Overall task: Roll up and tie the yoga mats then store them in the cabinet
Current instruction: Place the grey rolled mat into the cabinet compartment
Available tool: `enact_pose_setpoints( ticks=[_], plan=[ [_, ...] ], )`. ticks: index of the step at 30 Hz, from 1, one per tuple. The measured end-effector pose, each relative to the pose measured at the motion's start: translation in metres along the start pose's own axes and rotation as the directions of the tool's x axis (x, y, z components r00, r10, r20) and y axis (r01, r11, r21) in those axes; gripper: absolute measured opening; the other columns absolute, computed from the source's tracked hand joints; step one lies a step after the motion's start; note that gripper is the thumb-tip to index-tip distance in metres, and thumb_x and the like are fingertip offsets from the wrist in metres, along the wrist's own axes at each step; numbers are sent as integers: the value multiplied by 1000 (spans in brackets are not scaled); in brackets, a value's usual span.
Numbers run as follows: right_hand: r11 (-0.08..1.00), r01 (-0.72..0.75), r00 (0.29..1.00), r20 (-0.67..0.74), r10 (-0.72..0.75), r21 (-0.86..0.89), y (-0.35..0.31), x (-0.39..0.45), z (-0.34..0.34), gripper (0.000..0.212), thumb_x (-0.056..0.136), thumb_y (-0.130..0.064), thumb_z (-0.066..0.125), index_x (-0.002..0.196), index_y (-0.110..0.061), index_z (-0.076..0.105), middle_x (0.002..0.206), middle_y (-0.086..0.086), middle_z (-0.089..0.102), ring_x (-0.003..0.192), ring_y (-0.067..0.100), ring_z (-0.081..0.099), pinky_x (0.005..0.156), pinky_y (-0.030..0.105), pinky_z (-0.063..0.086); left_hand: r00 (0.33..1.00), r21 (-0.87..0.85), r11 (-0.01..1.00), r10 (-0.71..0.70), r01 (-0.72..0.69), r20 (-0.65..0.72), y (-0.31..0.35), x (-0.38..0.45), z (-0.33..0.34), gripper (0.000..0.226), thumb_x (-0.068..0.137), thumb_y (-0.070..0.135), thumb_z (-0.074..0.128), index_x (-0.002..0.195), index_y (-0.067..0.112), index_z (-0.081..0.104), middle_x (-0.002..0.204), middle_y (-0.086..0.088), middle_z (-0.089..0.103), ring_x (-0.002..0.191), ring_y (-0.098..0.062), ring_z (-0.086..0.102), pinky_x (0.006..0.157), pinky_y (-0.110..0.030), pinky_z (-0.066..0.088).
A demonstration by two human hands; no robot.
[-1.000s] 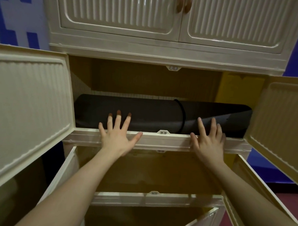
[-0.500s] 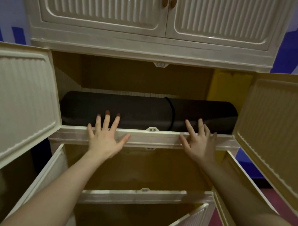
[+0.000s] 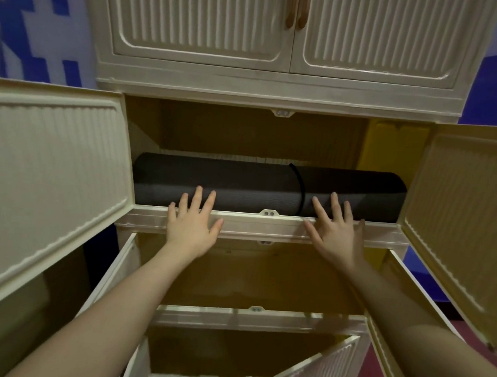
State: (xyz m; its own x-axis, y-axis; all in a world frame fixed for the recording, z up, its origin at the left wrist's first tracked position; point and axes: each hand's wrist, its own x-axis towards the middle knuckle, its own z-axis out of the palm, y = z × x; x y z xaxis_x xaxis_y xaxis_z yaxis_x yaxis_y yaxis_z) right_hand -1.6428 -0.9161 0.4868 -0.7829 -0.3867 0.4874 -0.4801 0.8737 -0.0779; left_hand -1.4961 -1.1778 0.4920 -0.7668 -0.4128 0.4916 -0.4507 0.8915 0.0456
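A rolled dark mat (image 3: 241,185) lies on its side on a shelf (image 3: 268,223) inside the cabinet (image 3: 274,84). A black cord (image 3: 300,187) goes round the mat. The left hand (image 3: 193,223) and the right hand (image 3: 335,230) are both flat, with fingers straight and spread, and their fingertips touch the front of the mat. The doors (image 3: 51,174) on both sides hang wide.

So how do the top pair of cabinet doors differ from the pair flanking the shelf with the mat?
The top doors are closed; the middle doors are swung wide open. The top doors show brown handles where they meet; the middle doors show none here. The top doors hide their compartment; the middle doors expose the rolled yoga mat. Both pairs are cream with ribbed panels.
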Motion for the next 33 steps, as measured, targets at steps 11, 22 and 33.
enact_pose_setpoints(
  ticks=[11, 22, 33],
  plan=[
    [995, 87, 996, 33, -85, -51, -47, -42, -36, 60, 97, -59, 21, 151, -40, 3, 161, -2, 5, 147, 25, 10, 115, 56, 6, 985, 12, 999, 42, -41, -166, -6, -60, -69, 62, 98, 52, 26, 151, 25, 12, 159, -4, 9, 146, -25, 7, 116, -43, 7],
    [821, 562, 810, -265, -523, 101, -192, -95, -105, 63, 95, -57, 16, 149, -28, 29, 153, 1, 34, 140, 23, 33, 117, 48, 12, 862, 248, 969, 110, 19, -496, -66, -152, -165, 63, 86, 46, 46, 139, 14, 44, 150, -15, 33, 138, -35, 25, 108, -49, 16],
    [629, 759, 642, -365, -674, 172, -239, -130, -126, 59, 99, -56, 8, 151, -33, 19, 156, -2, 27, 144, 19, 24, 117, 40, -2, 860, -204, 979, -114, 11, -498, -122, -196, -187, 80, 88, 59, 32, 152, 24, 0, 160, 1, 5, 143, -19, 16, 113, -44, 15]
  ],
)
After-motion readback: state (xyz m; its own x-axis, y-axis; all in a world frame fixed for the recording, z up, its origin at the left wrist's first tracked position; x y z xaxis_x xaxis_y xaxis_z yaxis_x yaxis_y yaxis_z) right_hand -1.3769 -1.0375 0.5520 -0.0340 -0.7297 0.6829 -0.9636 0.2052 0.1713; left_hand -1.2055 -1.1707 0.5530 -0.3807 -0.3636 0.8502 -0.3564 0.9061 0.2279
